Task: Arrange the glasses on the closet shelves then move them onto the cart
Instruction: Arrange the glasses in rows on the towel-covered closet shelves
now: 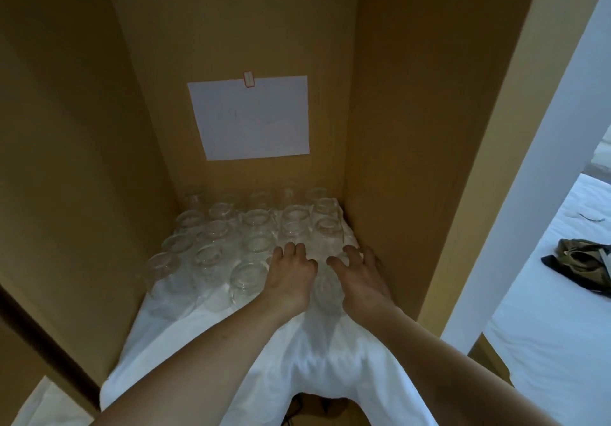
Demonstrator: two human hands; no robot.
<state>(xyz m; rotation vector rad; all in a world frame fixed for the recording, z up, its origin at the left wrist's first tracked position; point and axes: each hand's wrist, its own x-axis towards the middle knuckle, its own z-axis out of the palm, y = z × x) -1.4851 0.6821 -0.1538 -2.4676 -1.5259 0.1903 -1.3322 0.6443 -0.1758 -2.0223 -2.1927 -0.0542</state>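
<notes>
Head view: rows of clear upside-down drinking glasses [254, 223] packed on a white cloth [297, 353] draped over the tan wooden closet shelf, back right corner. Left hand [291, 276] reaching in, fingers curled down over a glass in the near rows, looks like gripping it. Right hand [360, 273] just beside, fingers spread over another glass, grip hard to tell. White paper sheet [251, 118] clipped to the back wall. White bed [555, 310] off right.

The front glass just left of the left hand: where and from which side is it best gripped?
Probably round its side wall, from above and the open front. That glass stands apart at the front of the white cloth, other glasses close behind it, with the left hand beside it.
</notes>
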